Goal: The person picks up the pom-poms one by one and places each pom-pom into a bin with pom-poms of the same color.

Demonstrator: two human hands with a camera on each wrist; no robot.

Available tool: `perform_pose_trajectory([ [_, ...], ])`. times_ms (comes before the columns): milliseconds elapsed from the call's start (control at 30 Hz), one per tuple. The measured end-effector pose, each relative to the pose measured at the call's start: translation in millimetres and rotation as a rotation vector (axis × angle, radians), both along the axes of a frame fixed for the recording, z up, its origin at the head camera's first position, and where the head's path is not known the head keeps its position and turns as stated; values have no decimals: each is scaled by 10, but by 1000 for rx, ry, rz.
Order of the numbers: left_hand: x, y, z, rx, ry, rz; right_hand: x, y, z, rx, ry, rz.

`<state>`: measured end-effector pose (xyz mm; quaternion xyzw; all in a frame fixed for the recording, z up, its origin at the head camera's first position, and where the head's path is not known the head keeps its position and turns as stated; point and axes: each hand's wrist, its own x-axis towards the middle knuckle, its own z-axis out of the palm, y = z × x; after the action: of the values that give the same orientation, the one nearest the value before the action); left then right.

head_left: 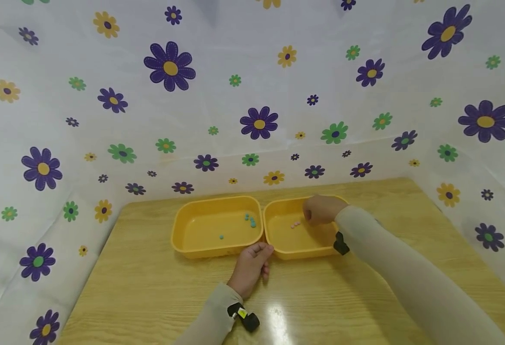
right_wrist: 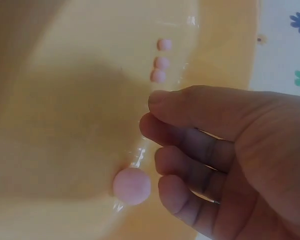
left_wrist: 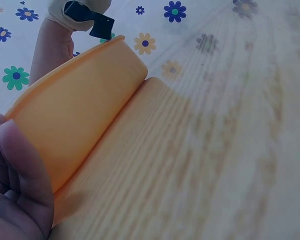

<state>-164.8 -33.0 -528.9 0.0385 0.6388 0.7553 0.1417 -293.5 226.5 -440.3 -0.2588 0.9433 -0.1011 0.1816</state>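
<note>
Two yellow plastic trays lie side by side: a left tray [head_left: 209,248] and a right tray [head_left: 304,254]. My left hand [head_left: 249,267] pinches the rim near where they meet; in the left wrist view its thumb [left_wrist: 21,155] lies against the tray wall. Inside the right tray is my right hand [head_left: 321,209], fingers bent, thumb tip and index fingertip close together with nothing visible between them. Close to its lower fingertips, a pink ball [right_wrist: 132,186] rests on the tray floor. Three more pink balls [head_left: 295,224] sit in a row beyond the thumb.
Several blue-green balls [head_left: 252,223] lie in the left tray, mostly near its right wall, with one single ball [head_left: 221,236] nearer the front. The trays stand toward the back of a wooden table [head_left: 148,287]. A flower-patterned white sheet [head_left: 217,96] rises behind and at both sides.
</note>
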Motion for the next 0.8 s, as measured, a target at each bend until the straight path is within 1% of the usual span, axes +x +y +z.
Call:
perform_pose_trajectory([
  [100,0,8,5,6,3,-4,-5,-30,17,0,-17,7],
  [233,1,8,0,15,0,-7,-2,-61,30,-7,-37,-14],
  [333,3,0,-7,16,0,-4,13,-61,42,-39,-30,-17],
  [433,0,-5,-14,13,3,2,68,-32,112,-81,-8,-10],
  [533,-9,-7,-13,9,6,8,191,12,234,-136,34,-10],
  [633,-21,-23,-4,-2,9,12,379,63,311,-216,105,-35],
  [733,-23,-39,18,-16,3,-1,620,158,315,-312,190,-98],
  [800,-7,-60,34,-34,0,-38,789,226,307,-367,254,-141],
])
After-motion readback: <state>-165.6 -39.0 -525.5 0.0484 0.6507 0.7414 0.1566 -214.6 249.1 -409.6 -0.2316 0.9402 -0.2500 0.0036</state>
